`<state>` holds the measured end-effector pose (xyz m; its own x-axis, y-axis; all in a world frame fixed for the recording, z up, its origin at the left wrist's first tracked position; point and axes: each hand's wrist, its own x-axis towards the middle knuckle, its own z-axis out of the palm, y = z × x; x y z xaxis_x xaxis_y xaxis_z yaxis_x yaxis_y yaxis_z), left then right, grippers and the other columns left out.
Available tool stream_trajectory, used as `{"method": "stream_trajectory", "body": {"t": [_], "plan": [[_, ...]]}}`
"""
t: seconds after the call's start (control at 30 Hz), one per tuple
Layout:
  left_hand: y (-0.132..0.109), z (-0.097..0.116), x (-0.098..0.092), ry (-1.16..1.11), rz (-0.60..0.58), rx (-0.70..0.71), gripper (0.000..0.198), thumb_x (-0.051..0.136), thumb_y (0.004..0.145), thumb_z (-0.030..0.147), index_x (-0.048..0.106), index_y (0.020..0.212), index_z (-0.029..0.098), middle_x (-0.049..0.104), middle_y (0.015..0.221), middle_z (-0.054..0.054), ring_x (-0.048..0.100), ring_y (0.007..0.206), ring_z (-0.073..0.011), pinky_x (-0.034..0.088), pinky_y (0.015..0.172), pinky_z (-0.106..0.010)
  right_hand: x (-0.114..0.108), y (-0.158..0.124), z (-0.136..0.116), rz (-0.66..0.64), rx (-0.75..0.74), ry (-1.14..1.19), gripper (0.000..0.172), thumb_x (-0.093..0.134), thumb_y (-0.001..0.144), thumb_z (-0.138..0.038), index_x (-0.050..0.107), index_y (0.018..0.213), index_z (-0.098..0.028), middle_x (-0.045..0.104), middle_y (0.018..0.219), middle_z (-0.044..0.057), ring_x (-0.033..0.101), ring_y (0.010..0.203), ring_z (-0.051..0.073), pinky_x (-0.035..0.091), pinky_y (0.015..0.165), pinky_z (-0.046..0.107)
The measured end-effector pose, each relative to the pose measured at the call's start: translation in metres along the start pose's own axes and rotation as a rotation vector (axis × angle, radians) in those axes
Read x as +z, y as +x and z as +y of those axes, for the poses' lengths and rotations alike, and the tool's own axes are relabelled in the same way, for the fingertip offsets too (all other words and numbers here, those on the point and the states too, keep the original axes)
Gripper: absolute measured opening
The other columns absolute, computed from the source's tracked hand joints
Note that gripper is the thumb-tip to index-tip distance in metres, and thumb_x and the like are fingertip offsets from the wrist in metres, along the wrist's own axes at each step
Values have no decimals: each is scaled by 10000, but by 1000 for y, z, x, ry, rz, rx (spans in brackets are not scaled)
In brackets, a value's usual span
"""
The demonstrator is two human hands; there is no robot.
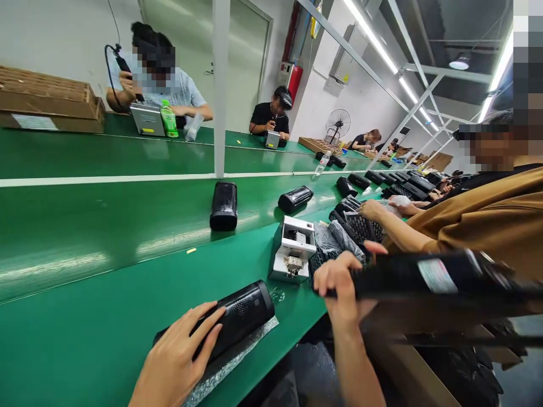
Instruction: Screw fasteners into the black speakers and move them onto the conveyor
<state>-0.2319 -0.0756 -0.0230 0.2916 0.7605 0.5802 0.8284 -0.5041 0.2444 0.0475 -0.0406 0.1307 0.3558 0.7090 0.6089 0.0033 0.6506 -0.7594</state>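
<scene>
Laid over a long black casing (248, 308) with a perforated grille, my left hand (180, 347) grips it against the green table. Clear bubble wrap (254, 339) lies under and along its near side. To the right, my right hand (343, 282) is closed around one end of a long black object (394, 277), raised above the table edge. It bears a white label and is smeared by motion, so its exact kind is unclear. Between my hands, farther back, stands an open white box (292, 249) with small metal parts in it.
Two black casings (224, 206) (296, 199) lie on the green conveyor belt (106, 220). Wrapped black pieces (360, 226) are piled beyond the box. A co-worker in a brown top (475, 209) is close on the right. Others work across the line, behind a white post (219, 85).
</scene>
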Motion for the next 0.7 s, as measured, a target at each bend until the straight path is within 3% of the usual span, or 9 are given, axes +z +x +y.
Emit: {"method": "stream_trajectory", "body": {"t": [0.1, 0.17, 0.3, 0.4, 0.53, 0.7], "plan": [[1, 2, -4, -47, 41, -22, 338, 485, 1176, 400, 798, 1271, 316, 833, 1302, -14, 838, 1086, -257, 692, 821, -350, -9, 47, 15, 50, -47, -86, 473, 807, 1008, -440, 473, 1314, -303, 532, 636, -168, 490, 380, 107, 469, 454, 255], [3, 3, -4, -60, 53, -17, 337, 481, 1181, 396, 797, 1258, 309, 837, 1281, -13, 841, 1059, -254, 685, 805, -351, -9, 62, 35, 36, -43, -133, 502, 808, 985, -468, 484, 1319, -280, 540, 631, -162, 515, 392, 118, 479, 479, 278], [5, 5, -6, -58, 58, 4, 332, 482, 1192, 392, 791, 1268, 298, 834, 1284, -11, 839, 1059, -249, 682, 822, -360, -3, 64, 71, 10, -3, -166, 456, 827, 935, -436, 535, 1235, -255, 560, 630, -142, 532, 419, 123, 469, 483, 282], [7, 8, -9, -47, 76, 14, 339, 480, 1195, 393, 798, 1244, 286, 838, 1260, -18, 840, 1035, -246, 672, 788, -352, -2, 59, 82, -7, 58, -156, 424, 831, 922, -392, 548, 1207, -255, 555, 652, -136, 526, 431, 110, 456, 460, 256], [11, 12, -10, -41, 89, 15, 367, 451, 1202, 365, 804, 1211, 265, 844, 1227, -34, 839, 1006, -245, 663, 783, -350, -7, 36, 71, -84, 178, -96, 464, 870, 907, -402, 562, 1222, -256, 543, 677, -137, 492, 383, 95, 435, 390, 233], [10, 13, -7, -56, 25, -7, 406, 403, 1191, 274, 808, 1195, 254, 836, 1251, -62, 829, 1052, -261, 665, 854, -371, -1, -26, 13, -179, 247, 51, 375, 795, 1016, -360, 526, 1273, -323, 503, 641, -158, 440, 349, 83, 446, 376, 212]]}}
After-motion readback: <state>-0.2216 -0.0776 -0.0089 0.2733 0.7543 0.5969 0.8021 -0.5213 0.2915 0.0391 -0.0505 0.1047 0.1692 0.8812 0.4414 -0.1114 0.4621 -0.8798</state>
